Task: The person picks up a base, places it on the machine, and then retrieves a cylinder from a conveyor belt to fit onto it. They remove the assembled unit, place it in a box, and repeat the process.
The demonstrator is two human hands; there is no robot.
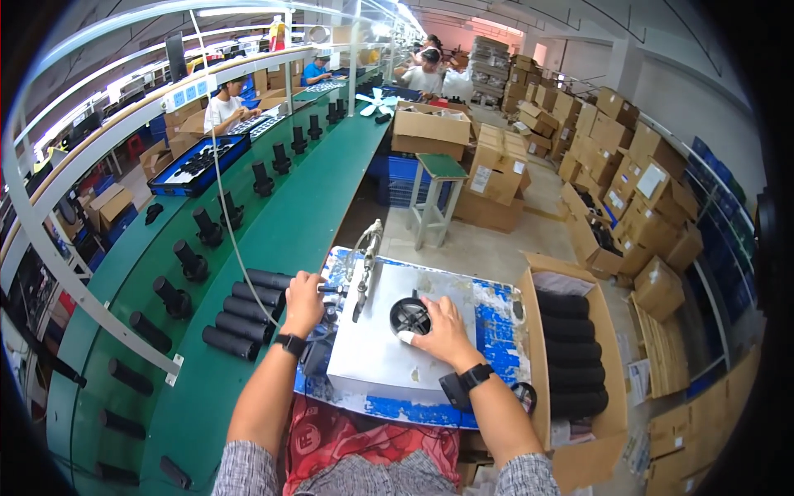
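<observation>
The right hand [444,328] rests flat, fingers spread, on a round black cylinder part [409,315] standing end-up on the grey press fixture [376,347]. The palm appears to pin the part down so it stays seated on the fixture's flat top. The left hand [304,299] is closed around a small handle [329,289] at the fixture's left edge, just beside the metal lever arm [365,269] that rises along that side. This grip looks suited to working the lever while the other hand steadies the part.

Left of the fixture, on the green conveyor belt [285,223], a batch of black cylinders [244,318] lies side by side within easy reach of the left hand. Single black cylinders stand upright in a spaced row further along the belt.

Right of the fixture, an open cardboard box [600,413] holds black cylinders stacked lying down in a neat column. Beyond the belt, a blue tray [178,178] carries small dark parts. Behind the fixture stands a green-topped stool [436,198], and cardboard cartons [628,165] are piled along the far wall.
</observation>
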